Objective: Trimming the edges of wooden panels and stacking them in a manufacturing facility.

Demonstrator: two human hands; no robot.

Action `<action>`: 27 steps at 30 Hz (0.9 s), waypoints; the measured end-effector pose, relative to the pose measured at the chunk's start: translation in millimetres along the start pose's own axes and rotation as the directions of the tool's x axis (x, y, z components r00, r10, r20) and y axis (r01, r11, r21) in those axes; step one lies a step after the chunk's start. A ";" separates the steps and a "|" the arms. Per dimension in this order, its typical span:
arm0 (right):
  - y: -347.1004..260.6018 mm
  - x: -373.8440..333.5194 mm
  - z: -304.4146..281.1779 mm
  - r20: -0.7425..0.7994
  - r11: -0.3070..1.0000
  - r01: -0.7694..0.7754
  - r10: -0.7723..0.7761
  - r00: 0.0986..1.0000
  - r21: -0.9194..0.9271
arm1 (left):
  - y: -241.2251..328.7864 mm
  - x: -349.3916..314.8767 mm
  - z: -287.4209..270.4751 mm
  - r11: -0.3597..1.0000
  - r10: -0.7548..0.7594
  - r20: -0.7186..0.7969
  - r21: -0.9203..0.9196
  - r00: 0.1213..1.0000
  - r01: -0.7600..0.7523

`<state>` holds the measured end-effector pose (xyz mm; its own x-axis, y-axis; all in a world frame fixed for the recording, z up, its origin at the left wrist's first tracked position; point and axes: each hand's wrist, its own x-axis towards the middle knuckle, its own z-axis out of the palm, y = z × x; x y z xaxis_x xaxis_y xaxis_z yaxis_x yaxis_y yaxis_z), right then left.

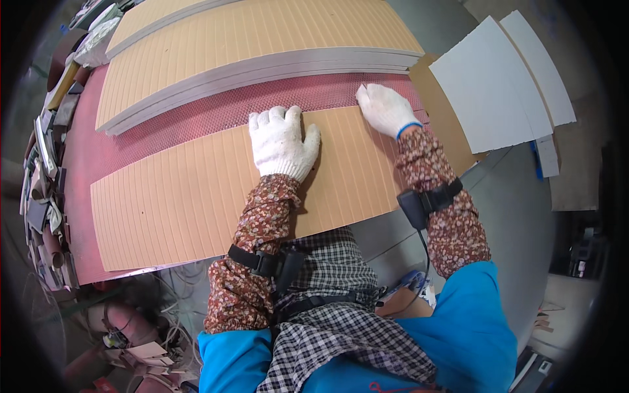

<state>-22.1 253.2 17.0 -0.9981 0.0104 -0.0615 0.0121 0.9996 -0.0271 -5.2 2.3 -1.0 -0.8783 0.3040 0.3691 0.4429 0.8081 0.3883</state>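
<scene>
A long tan panel point(183, 196) with evenly spaced grooves lies along the near edge of a red, mesh-textured table top point(216, 118). My left hand point(282, 143), in a white knit glove, rests flat on it near its far edge, fingers stretched out. My right hand point(388, 110), gloved too, is closed at the far right corner of the panel. Its fingertips are pinched together; whatever they hold, if anything, is too small to name. Both forearms wear flowered sleeves with black straps.
Behind the panel lies a stack of similar grooved panels point(262, 39). White-faced boards point(488, 78) lean beyond the table's right end. Scraps and rolls point(49, 196) crowd the left edge. Hoses and offcuts point(144, 354) lie below at left.
</scene>
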 end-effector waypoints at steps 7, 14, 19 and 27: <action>-4.5 -0.5 -5.1 -0.007 0.980 0.107 -0.110 0.994 -0.165 | -1.8 0.9 0.6 1.000 -0.012 0.008 -0.026 1.000 0.012; -32.3 -105.2 -11.2 0.004 0.997 -0.058 0.058 0.998 -0.046 | -1.8 0.2 1.3 0.999 -0.006 0.026 -0.034 1.000 0.007; -44.7 -199.1 -2.5 -0.165 0.995 0.003 -0.020 0.986 -0.103 | -2.7 0.9 3.1 1.000 -0.004 0.011 -0.007 1.000 0.004; -62.0 -272.7 24.5 -0.215 0.951 -0.214 0.262 0.941 0.222 | -2.7 1.6 2.2 1.000 -0.010 0.040 0.013 0.999 0.010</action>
<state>250.9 187.7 11.0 -0.9490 0.2777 0.1496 0.2388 0.9424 -0.2342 -8.2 1.7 -3.3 -0.8893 0.3153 0.3313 0.4318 0.8176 0.3808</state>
